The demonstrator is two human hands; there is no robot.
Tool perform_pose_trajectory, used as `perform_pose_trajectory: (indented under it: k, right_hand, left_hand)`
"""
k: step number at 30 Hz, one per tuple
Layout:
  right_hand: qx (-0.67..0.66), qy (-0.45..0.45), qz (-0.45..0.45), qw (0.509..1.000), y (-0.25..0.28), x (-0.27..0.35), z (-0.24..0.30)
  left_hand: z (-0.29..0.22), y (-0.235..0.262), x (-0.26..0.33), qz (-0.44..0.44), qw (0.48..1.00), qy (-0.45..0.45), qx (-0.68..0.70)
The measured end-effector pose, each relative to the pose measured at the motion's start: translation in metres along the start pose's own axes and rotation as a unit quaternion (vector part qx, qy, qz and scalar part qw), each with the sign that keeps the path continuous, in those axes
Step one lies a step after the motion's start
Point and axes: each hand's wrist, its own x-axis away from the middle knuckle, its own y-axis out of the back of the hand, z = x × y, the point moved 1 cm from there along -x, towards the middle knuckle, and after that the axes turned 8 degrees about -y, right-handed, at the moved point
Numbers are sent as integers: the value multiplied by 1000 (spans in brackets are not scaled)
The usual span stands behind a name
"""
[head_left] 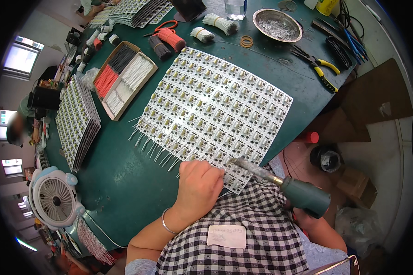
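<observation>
A large white panel of small circuit boards [215, 105] lies at a slant on the green table, its near corner by my apron. Thin white wires [153, 149] stick out along its left and lower-left edge. My left hand [199, 185] rests at the panel's near edge, fingers closed in a pinch; a white wire seems to run from them, though the fingertips are mostly hidden. My right hand [305, 219], partly hidden behind the tool, grips a soldering iron [307, 196] with a thick green body. Its metal tip points left, over the boards just beyond my left fingers.
Left of the panel are a cardboard box [155, 68] of sorted wires, stacked panels [78, 123] and a fan [55, 199]. Behind lie wire bundles [220, 23], red-handled scissors [167, 26] and a metal bowl [277, 25]. Yellow-handled pliers [319, 66] lie near the right edge.
</observation>
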Motion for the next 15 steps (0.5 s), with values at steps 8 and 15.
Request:
perform_pose_trajectory:
  k: [8, 15]
  right_hand:
    - [-92, -75, -18, 993, 3, 11, -9]
    - [-120, -106, -26, 987, 9, 14, 0]
  left_hand:
    - [1, 14, 11, 27, 999, -6, -30]
    - [11, 49, 17, -53, 995, 8, -81]
